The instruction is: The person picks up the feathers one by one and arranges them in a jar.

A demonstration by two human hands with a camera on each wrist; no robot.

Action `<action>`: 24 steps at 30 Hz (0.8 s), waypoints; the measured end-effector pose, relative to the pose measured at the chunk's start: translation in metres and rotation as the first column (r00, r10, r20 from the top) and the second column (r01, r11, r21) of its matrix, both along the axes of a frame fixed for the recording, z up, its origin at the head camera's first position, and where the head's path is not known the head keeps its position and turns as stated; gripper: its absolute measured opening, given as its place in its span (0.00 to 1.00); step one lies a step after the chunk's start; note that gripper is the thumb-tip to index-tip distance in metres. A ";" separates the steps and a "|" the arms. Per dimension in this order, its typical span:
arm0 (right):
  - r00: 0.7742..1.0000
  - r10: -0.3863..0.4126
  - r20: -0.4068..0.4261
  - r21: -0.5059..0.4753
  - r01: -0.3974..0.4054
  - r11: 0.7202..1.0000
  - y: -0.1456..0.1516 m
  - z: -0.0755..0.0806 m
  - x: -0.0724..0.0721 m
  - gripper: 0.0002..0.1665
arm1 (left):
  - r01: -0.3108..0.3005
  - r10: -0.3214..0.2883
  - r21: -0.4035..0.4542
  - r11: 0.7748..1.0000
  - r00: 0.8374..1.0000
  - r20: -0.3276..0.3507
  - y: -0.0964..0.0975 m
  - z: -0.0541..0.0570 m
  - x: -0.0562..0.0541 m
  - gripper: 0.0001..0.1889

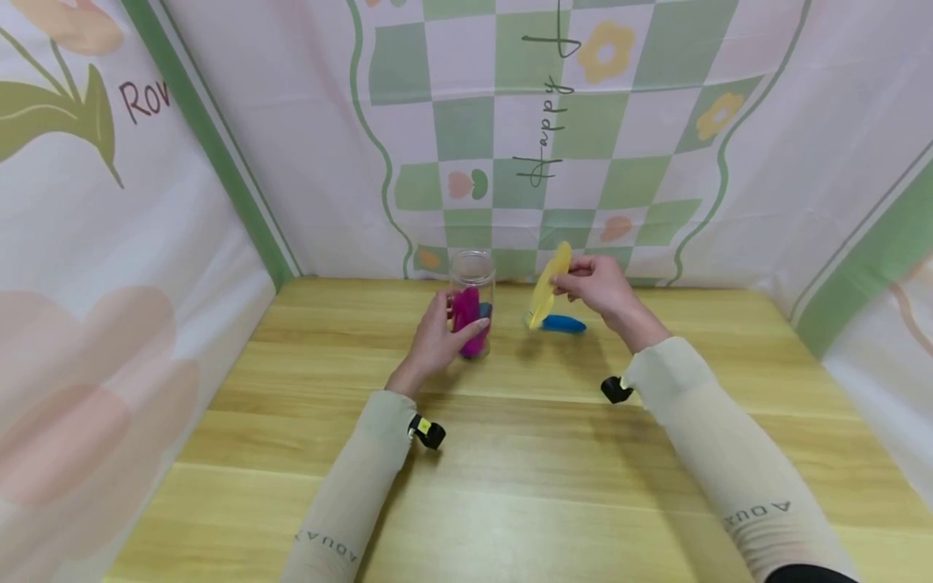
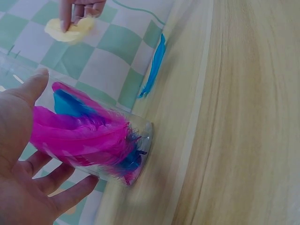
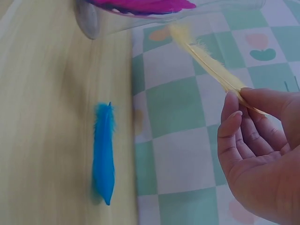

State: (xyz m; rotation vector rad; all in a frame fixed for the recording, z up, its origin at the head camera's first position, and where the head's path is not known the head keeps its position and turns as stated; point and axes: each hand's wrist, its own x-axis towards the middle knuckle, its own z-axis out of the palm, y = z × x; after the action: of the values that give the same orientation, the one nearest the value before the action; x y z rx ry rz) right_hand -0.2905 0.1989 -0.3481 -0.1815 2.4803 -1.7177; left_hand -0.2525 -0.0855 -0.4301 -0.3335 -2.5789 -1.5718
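Near the back of the table stands a clear jar [image 1: 474,267], upright, with magenta feathers [image 2: 84,133] and blue ones inside it. My left hand [image 1: 432,336] grips the jar from its left side, thumb across the front and fingers around the far side. To the right of the jar, my right hand [image 1: 599,285] pinches a yellow feather [image 1: 548,283] between thumb and fingers, raised above the table. A blue feather [image 3: 104,154] lies on the tabletop, below and beside the yellow one in the head view.
The wooden table [image 1: 466,486] ends at a hanging cloth [image 1: 525,186] with green checks just behind the jar. Another printed cloth [image 1: 131,340] hangs along the left side, and more cloth borders the right.
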 end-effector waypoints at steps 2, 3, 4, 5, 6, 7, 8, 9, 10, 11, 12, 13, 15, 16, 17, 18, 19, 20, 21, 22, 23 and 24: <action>1.000 0.000 -0.004 -0.006 0.000 1.000 -0.001 0.003 0.001 0.22 | 0.000 0.000 -0.001 1.000 1.000 -0.002 0.000 0.000 0.000 0.37; 1.000 0.000 -0.006 -0.008 0.000 1.000 -0.002 0.005 0.001 0.22 | 0.000 0.000 -0.002 1.000 1.000 -0.003 0.000 0.000 0.000 0.37; 1.000 0.000 -0.005 -0.009 0.000 1.000 -0.003 0.007 0.002 0.22 | 0.000 0.000 -0.002 1.000 1.000 -0.005 0.000 0.000 0.000 0.37; 1.000 0.001 -0.005 -0.010 -0.001 1.000 -0.003 0.008 0.002 0.22 | 0.000 0.000 0.000 1.000 1.000 -0.005 0.000 0.000 0.000 0.36; 1.000 0.003 -0.004 -0.008 -0.003 1.000 -0.004 0.010 0.002 0.22 | 0.001 -0.001 0.002 1.000 1.000 -0.006 0.000 0.000 0.000 0.36; 1.000 0.003 -0.003 -0.007 -0.003 1.000 -0.005 0.012 0.003 0.23 | 0.002 -0.002 0.004 1.000 1.000 -0.005 0.000 0.000 0.000 0.36; 1.000 0.005 -0.002 -0.008 -0.005 1.000 -0.006 0.013 0.003 0.23 | 0.003 -0.003 0.007 1.000 1.000 -0.005 0.000 0.000 0.000 0.36; 1.000 0.007 -0.001 -0.009 -0.007 1.000 -0.007 0.015 0.003 0.23 | 0.004 -0.004 0.011 1.000 1.000 -0.004 0.000 0.000 0.000 0.36; 1.000 0.009 -0.002 -0.008 -0.009 1.000 -0.008 0.016 0.004 0.23 | 0.005 -0.005 0.012 1.000 1.000 -0.005 0.000 0.000 0.000 0.36; 1.000 0.010 -0.004 -0.011 -0.010 1.000 -0.009 0.018 0.004 0.23 | 0.005 -0.005 0.014 1.000 1.000 -0.004 0.000 0.000 0.000 0.36; 1.000 0.010 -0.007 -0.014 -0.010 1.000 -0.010 0.019 0.004 0.22 | 0.004 -0.004 0.012 1.000 1.000 -0.003 0.000 0.000 0.000 0.36; 1.000 0.010 -0.011 -0.017 -0.010 1.000 -0.011 0.020 0.004 0.22 | 0.003 -0.003 0.011 1.000 1.000 -0.001 0.000 0.000 0.000 0.36; 1.000 0.013 -0.019 -0.021 -0.013 1.000 -0.013 0.022 0.005 0.21 | -0.001 0.001 0.005 1.000 1.000 0.000 0.000 0.000 0.000 0.36; 1.000 0.014 -0.024 -0.023 -0.015 1.000 -0.014 0.023 0.005 0.21 | -0.003 0.003 0.002 1.000 1.000 0.000 0.000 0.001 0.000 0.36; 0.999 0.016 -0.028 -0.025 -0.017 1.000 -0.015 0.024 0.005 0.21 | -0.004 0.004 0.000 1.000 1.000 0.000 0.000 0.001 0.001 0.36; 0.999 0.018 -0.030 -0.026 -0.018 0.999 -0.015 0.025 0.006 0.21 | -0.004 0.004 0.000 1.000 1.000 0.000 0.000 0.001 0.001 0.36; 0.999 0.019 -0.033 -0.025 -0.020 0.999 -0.016 0.026 0.006 0.21 | -0.004 0.004 -0.001 1.000 1.000 0.001 0.000 0.001 0.001 0.36; 0.999 0.021 -0.035 -0.026 -0.022 0.999 -0.017 0.026 0.005 0.21 | -0.004 0.004 -0.001 1.000 1.000 0.001 0.000 0.001 0.001 0.36; 0.999 0.020 -0.038 -0.027 -0.021 0.999 -0.017 0.028 0.006 0.21 | -0.005 0.005 -0.001 1.000 1.000 0.000 0.000 0.001 0.001 0.36; 0.999 0.020 -0.039 -0.029 -0.021 0.999 -0.018 0.029 0.006 0.20 | -0.005 0.005 -0.002 1.000 1.000 0.000 0.000 0.001 0.001 0.36; 0.999 0.020 -0.040 -0.030 -0.021 0.999 -0.018 0.030 0.006 0.20 | -0.005 0.005 -0.004 1.000 1.000 0.000 0.000 0.001 0.001 0.36; 0.999 0.019 -0.043 -0.032 -0.020 0.999 -0.019 0.031 0.006 0.20 | -0.006 0.006 -0.005 1.000 1.000 -0.001 0.000 0.001 0.001 0.36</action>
State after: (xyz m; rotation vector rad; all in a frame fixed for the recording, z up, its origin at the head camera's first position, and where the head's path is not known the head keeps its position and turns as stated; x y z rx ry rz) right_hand -0.2845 0.1799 -0.3168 -0.2471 2.4731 -1.7655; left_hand -0.2514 -0.0855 -0.4289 -0.3267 -2.5816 -1.5627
